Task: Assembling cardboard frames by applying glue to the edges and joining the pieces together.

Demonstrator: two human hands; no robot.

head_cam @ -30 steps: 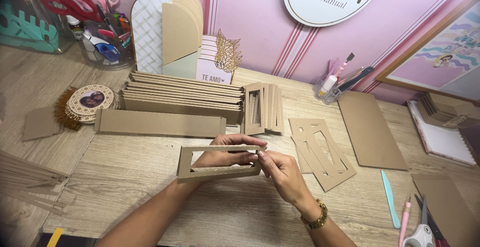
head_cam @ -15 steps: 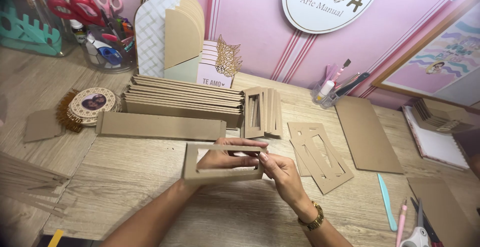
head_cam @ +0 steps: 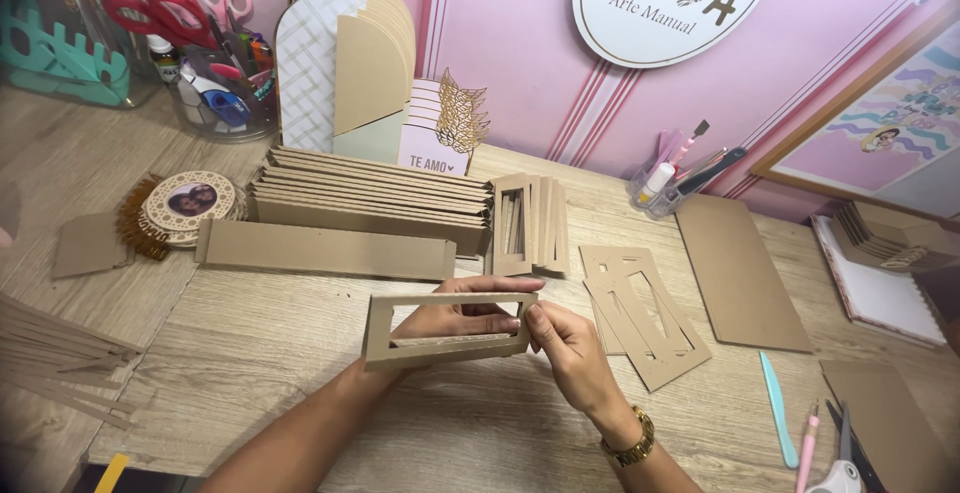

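I see a clear cup at the back left crammed with scissors and pens, and a small clear holder with brushes. My left hand grips the cardboard frame from behind, fingers curled through its window; my right hand pinches its right end, above the wooden table

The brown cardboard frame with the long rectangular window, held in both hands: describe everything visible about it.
The brown cardboard frame with the long rectangular window is a flat, elongated kraft-coloured piece with one long cut-out, its borders narrow. It is held lifted above the light wooden table, long side roughly level, slightly tilted. The left hand is behind it, fingers showing through the window and over the top edge. The right hand pinches its right end. It looks uncreased and unprinted.
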